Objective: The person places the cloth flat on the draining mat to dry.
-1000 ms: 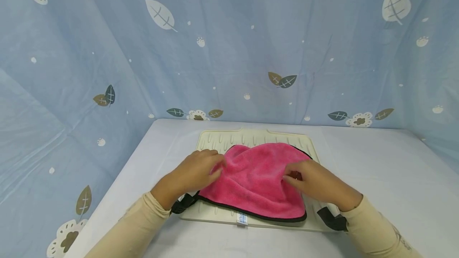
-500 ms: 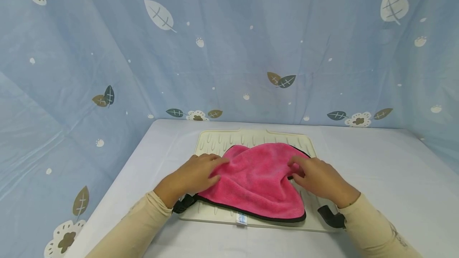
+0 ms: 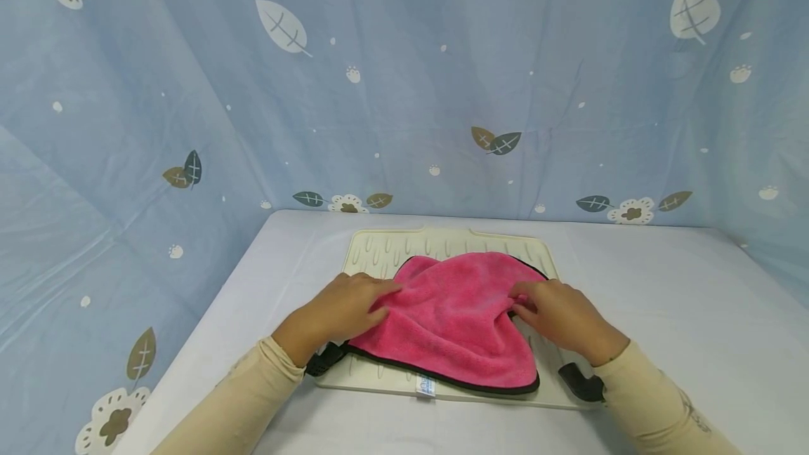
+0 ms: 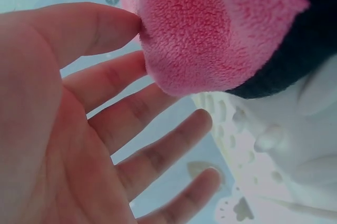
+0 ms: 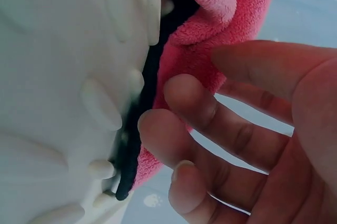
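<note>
A pink plush towel [image 3: 451, 321] with black edging lies rumpled on a cream ridged draining board [image 3: 373, 248]. At its left side is my left hand [image 3: 344, 304], fingers spread and mostly straight. In the left wrist view the left thumb [image 4: 113, 26] touches the towel's edge, while the index fingertip is hidden behind the cloth. My right hand [image 3: 562, 314] pinches a fold at the towel's right side between thumb and index finger. The right wrist view shows the other fingers [image 5: 184, 97] loosely bent beside the black edging [image 5: 150, 76], with the index tip hidden by the cloth.
A white cloth covers the table [image 3: 657, 286] under the board. Blue patterned curtain [image 3: 404, 90] hangs behind and on both sides. A small white label [image 3: 426, 386] sticks out from the towel's front edge. Black wrist straps [image 3: 581, 383] sit below the hands.
Both hands have shifted slightly; the left fingers have spread. The right hand let go of the cloth, moved a little right, and now pinches it again, its fingers drawn closer together.
</note>
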{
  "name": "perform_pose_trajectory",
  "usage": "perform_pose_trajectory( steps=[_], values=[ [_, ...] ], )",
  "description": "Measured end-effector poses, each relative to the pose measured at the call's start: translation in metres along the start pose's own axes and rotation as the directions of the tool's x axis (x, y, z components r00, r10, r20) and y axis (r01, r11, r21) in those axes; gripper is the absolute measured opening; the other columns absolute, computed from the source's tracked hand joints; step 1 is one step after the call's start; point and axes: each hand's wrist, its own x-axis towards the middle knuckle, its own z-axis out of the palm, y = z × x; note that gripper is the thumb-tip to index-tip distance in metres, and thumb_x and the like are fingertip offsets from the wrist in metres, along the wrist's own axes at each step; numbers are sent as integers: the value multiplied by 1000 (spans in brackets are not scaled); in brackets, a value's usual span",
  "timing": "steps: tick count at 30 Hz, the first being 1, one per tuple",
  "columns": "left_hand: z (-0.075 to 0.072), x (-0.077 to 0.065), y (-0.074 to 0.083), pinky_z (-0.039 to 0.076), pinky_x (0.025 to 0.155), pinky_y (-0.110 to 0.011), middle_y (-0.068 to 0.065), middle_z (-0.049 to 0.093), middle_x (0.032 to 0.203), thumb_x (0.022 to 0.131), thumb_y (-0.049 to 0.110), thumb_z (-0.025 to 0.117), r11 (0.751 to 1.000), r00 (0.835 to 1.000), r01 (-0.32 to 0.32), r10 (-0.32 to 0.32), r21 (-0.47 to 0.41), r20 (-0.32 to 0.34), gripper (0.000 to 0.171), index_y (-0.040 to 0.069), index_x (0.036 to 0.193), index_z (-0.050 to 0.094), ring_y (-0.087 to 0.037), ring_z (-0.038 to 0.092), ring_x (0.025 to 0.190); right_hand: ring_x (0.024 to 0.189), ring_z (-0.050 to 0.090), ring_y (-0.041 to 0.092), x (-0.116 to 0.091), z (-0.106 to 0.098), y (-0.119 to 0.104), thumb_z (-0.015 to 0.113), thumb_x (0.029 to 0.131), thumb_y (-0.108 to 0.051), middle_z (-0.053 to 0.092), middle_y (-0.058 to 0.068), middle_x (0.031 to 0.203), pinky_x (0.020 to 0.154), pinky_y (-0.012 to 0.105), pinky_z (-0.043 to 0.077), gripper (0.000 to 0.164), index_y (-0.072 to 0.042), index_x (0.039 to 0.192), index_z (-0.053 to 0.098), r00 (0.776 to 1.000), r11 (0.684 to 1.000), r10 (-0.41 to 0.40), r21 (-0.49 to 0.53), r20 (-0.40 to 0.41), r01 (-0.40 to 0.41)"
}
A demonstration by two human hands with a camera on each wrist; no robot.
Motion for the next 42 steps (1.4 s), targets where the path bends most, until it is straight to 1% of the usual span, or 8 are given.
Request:
perform_pose_trajectory(
  steps=[7, 14, 18, 21, 23, 36, 39, 42],
  values=[
    [-1, 0, 1, 47, 94, -50, -1, 73, 119, 95, 25, 63, 998, 999, 30, -29, 49, -23, 38, 23, 132, 67, -26, 64, 114, 54, 43, 6, 0, 1, -1, 73, 89, -13, 50, -10, 62, 50, 24, 38, 4, -15, 92, 71, 999, 1000, 21, -17, -34, -22],
    [-5, 0, 4, 49, 85, -45, -2, 77, 100, 94, 25, 65, 996, 998, 30, -25, 89, -57, 27, 20, 118, 76, -23, 70, 97, 69, 55, 8, 2, -1, -1, 73, 88, -11, 65, -7, 79, 56, 26, 44, 8, -15, 95, 72, 996, 999, 15, -30, -90, -18],
    [-5, 1, 4, 46, 76, -40, 5, 66, 65, 94, 23, 65, 993, 997, 15, -6, 120, -80, 17, 19, 88, 79, -14, 63, 70, 76, 60, 12, 2, -1, -2, 73, 87, -9, 67, -3, 85, 60, 29, 48, 12, -12, 99, 72, 991, 999, 9, -31, -132, -13],
    [-5, 1, 3, 42, 71, -37, 10, 47, 50, 94, 22, 63, 991, 996, -3, 14, 133, -84, 33, 23, 61, 63, -8, 49, 56, 77, 60, 13, 1, -2, -3, 72, 87, -8, 67, -2, 86, 62, 30, 49, 12, -11, 99, 72, 989, 1000, 5, -29, -147, -10],
    [-5, 0, 3, 41, 68, -36, 11, 42, 48, 94, 21, 64, 991, 996, -10, 22, 135, -84, 41, 25, 55, 53, -6, 45, 52, 77, 60, 13, 1, -2, -4, 72, 87, -9, 67, -2, 86, 61, 29, 49, 13, -11, 100, 72, 990, 1000, 7, -28, -143, -11],
    [-3, 2, 2, 38, 57, -27, 10, 44, 51, 92, 19, 68, 994, 995, -82, 86, 73, -58, 35, 23, 59, 58, -6, 45, 54, 71, 51, 9, 2, 5, -1, 71, 89, -12, 61, -7, 79, 59, 27, 44, 7, -13, 96, 72, 996, 998, -15, -55, -90, 10],
    [-2, 2, 1, 46, 62, -29, 9, 58, 64, 92, 20, 69, 996, 995, -69, 73, 62, -73, 22, 21, 70, 69, -8, 55, 64, 72, 53, 9, 2, 6, -1, 72, 89, -12, 62, -6, 79, 61, 28, 46, 7, -13, 96, 73, 995, 998, -20, -66, -98, 14],
    [-3, 3, 0, 52, 72, -33, 6, 69, 84, 92, 21, 70, 998, 996, -44, 48, 48, -80, 7, 19, 90, 77, -12, 64, 80, 72, 53, 9, 3, 7, -1, 72, 89, -13, 63, -6, 80, 63, 30, 47, 7, -13, 96, 72, 995, 997, -27, -69, -97, 20]
  ],
)
